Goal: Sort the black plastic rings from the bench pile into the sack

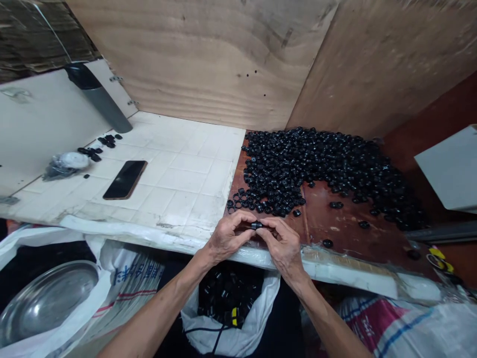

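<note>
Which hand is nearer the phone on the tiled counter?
Left. The left hand sits right of the phone, closer to the viewer; the right hand lies farther right still.

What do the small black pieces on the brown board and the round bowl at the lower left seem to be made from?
The small black pieces look like moulded plastic, perhaps rubber; the look leaves this open. They are glossy, with small bright highlights. The round bowl looks like polished stainless steel: its smooth grey surface shows soft, mirror-like reflections.
</note>
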Action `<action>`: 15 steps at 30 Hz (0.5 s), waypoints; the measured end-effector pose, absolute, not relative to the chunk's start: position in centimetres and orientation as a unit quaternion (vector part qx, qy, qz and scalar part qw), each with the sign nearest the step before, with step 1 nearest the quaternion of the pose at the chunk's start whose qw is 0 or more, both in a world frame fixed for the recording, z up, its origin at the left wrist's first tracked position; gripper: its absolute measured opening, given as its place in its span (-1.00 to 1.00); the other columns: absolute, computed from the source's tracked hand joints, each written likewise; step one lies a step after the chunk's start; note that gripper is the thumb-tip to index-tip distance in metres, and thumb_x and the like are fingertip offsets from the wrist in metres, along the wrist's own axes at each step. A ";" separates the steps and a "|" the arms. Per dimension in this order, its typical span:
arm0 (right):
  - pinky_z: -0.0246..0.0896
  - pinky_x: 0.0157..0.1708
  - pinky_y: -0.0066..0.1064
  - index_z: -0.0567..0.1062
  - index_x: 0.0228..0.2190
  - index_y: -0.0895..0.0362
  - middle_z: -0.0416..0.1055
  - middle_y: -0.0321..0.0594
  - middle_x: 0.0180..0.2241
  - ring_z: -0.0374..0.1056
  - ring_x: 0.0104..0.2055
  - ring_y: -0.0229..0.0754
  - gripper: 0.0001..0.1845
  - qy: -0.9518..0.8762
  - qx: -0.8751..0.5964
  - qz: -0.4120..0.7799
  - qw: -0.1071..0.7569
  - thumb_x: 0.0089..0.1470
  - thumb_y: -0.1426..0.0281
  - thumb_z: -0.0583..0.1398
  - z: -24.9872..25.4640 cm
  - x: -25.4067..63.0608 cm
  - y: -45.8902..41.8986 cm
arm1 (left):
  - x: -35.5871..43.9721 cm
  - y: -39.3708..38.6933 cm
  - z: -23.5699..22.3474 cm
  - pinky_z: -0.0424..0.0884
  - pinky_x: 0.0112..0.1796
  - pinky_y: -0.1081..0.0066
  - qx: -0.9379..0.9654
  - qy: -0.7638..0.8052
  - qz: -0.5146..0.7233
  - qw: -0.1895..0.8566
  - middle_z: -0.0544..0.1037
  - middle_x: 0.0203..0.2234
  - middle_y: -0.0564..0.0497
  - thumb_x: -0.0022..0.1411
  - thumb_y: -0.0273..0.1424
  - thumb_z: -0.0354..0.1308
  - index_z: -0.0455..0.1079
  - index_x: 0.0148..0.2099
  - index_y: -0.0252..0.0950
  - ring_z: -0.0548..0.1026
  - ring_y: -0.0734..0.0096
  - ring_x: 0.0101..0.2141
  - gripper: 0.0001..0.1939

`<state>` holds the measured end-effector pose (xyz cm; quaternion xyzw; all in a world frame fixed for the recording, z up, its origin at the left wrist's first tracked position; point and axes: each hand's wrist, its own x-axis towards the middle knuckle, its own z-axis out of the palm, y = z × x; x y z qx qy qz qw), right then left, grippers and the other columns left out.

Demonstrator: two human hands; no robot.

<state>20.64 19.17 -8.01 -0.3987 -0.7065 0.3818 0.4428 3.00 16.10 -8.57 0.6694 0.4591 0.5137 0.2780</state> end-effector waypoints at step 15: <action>0.40 -0.29 -0.36 0.51 -0.07 0.11 0.50 -0.20 -0.37 0.44 -0.39 -0.19 -0.74 -0.762 -0.395 0.275 0.432 0.22 0.35 0.19 -8.5 21.1 18.5 | 2.9 16.0 -8.4 0.52 -0.07 0.25 0.691 0.436 0.518 0.254 0.59 -0.20 -0.12 0.30 -0.43 0.19 0.47 -0.05 -0.30 0.55 0.28 -0.12 -0.82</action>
